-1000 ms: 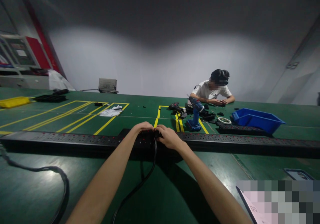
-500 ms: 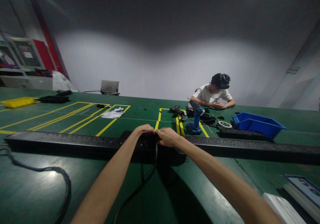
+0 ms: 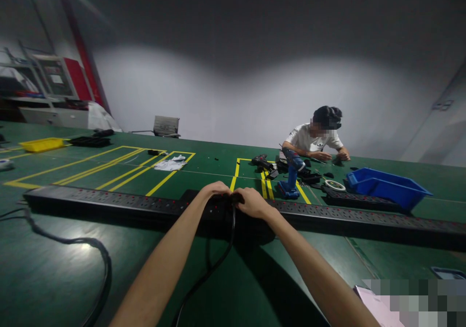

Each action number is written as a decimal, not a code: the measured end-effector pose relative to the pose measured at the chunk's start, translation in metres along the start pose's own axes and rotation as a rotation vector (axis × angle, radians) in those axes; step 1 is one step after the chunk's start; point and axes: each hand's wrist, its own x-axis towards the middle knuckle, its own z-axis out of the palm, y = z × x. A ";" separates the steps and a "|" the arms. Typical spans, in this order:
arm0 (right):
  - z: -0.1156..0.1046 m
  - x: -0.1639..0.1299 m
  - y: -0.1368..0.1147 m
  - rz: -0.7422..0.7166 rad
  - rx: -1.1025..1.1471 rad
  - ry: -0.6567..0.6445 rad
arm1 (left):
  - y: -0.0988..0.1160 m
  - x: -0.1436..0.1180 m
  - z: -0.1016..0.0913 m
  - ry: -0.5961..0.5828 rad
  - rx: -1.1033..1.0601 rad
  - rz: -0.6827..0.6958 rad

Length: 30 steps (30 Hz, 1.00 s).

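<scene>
From my head camera, I see my two bare hands meeting at the centre of the frame, arms reaching up from the bottom edge. Under them a long black strip, dotted red along its top, crosses from the left side to the right edge; my hands are over its middle. My right hand has thumb and fingers closed on the upper end of a black cable, which drops from there and curves to the bottom edge. My left hand is bent, its fingertips beside the right's; I cannot tell whether it grips anything. A thicker cord loops at lower left. Right of centre, beyond the strip, stands a blue drill, with a blue bin farther right. A co-worker leans on the green table at upper right.
</scene>
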 end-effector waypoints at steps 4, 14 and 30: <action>0.004 0.001 0.013 0.129 0.410 0.039 | 0.000 -0.002 0.002 -0.009 -0.072 -0.067; 0.022 -0.002 0.005 0.176 0.522 0.172 | 0.008 -0.009 0.001 -0.008 -0.080 -0.100; 0.004 -0.015 -0.015 0.009 -0.120 0.042 | 0.004 -0.009 0.002 0.037 -0.068 -0.041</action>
